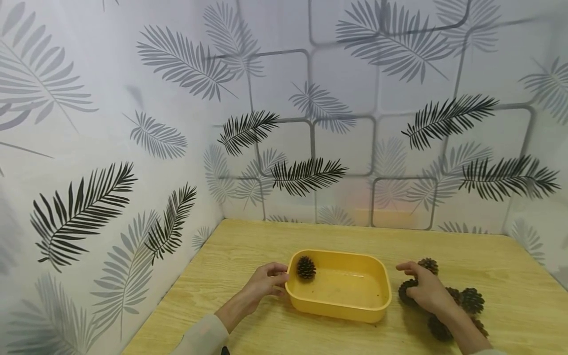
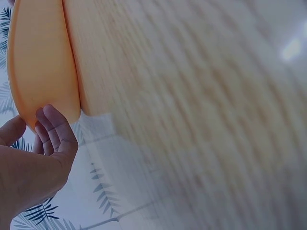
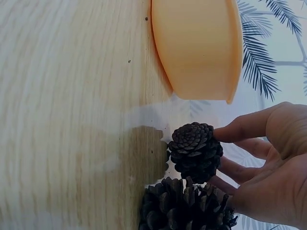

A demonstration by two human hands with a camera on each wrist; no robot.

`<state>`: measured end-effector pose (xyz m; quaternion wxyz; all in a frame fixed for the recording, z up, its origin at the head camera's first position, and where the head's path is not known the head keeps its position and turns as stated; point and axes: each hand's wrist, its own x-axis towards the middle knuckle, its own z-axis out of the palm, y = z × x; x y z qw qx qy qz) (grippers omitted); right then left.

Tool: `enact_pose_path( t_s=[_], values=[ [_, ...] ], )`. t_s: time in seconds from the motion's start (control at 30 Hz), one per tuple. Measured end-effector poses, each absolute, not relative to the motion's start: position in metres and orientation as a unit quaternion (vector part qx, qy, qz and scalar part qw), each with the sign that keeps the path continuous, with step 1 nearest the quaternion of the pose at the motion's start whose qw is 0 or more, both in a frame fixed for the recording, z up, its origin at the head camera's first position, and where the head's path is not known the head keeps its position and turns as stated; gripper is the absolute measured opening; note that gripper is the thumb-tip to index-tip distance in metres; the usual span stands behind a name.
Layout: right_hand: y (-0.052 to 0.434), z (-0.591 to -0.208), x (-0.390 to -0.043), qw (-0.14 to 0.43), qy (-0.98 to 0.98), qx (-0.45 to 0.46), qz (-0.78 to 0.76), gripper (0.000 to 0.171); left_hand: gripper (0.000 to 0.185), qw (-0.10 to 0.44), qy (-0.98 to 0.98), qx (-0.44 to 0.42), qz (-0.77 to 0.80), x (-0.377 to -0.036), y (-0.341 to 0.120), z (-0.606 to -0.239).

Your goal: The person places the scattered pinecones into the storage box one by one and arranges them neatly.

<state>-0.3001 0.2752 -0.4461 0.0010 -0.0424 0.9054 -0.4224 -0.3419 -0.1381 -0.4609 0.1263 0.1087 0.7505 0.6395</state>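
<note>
At the left end of a yellow plastic tub (image 1: 339,311), my left hand (image 1: 262,286) rests with its fingertips at the outer wall. In the left wrist view the thumb lies by the rim and the bent fingers (image 2: 60,129) are lower on the wall. One pine cone (image 1: 306,267) sits in the tub's far left corner. My right hand (image 1: 428,291) hovers among the pine cones on the right, thumb and forefinger spread. Its fingertips reach the side of a small dark pine cone (image 3: 194,151) in the right wrist view; a firm hold is not visible. A larger pine cone (image 3: 184,206) is close by.
More pine cones (image 1: 472,301) are clustered under and beside the right forearm, which partly hides them. The wood-grain table (image 1: 248,234) meets leaf-patterned walls (image 1: 284,143) at the back and left. A small dark object (image 1: 225,350) shows at the bottom edge.
</note>
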Motion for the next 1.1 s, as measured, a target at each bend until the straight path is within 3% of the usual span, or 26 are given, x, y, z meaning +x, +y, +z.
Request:
enact_pose_path(
  t_s=[0.57,1.1],
  values=[
    [0.266,-0.450,-0.305,-0.014,0.922,-0.072,-0.380,0.063,0.041,0.122,0.755,0.109,0.635,-0.339,-0.136,-0.460],
    [0.265,-0.451,-0.306,0.003,0.924,-0.041,-0.381,0.066,0.040,0.121,0.750,0.109,0.641,-0.343,-0.137,-0.464]
  ],
)
